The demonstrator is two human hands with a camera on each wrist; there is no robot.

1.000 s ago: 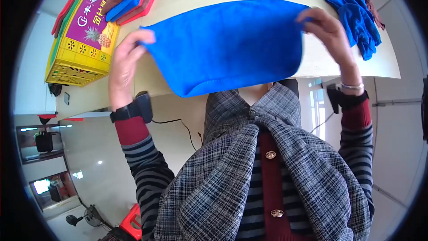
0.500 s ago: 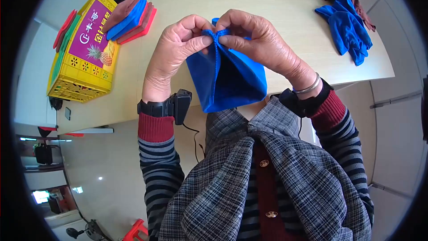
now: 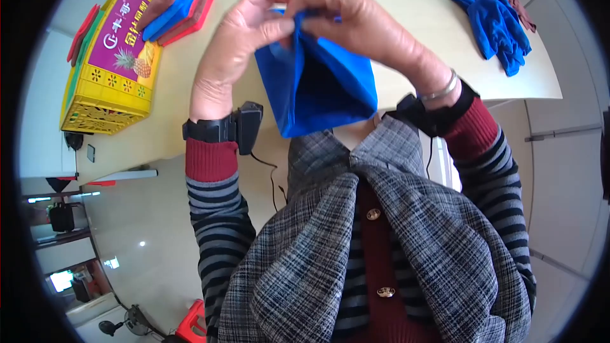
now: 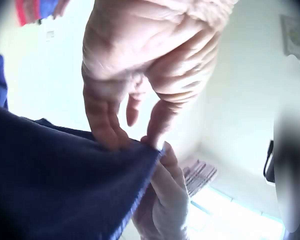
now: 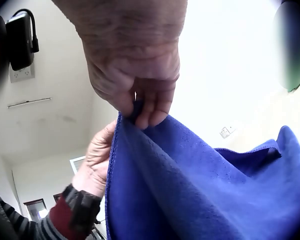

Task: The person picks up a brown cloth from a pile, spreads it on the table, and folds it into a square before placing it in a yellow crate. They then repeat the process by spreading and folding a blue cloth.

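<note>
Indoors, cloth point(image 3: 276, 92) near pale table point(image 3: 426, 32)

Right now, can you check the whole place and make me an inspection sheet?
Surface: pale table, bare in the middle.
Job's things: blue cloth, held up; loose cloths heaped right; folded cloths by the yellow crate.
Clutter: small flat object near the crate.
Hands: left hand and right hand pinch the cloth's edge.
Cables: black cable below the left wrist.
Surroundings: fan, red stool.
</note>
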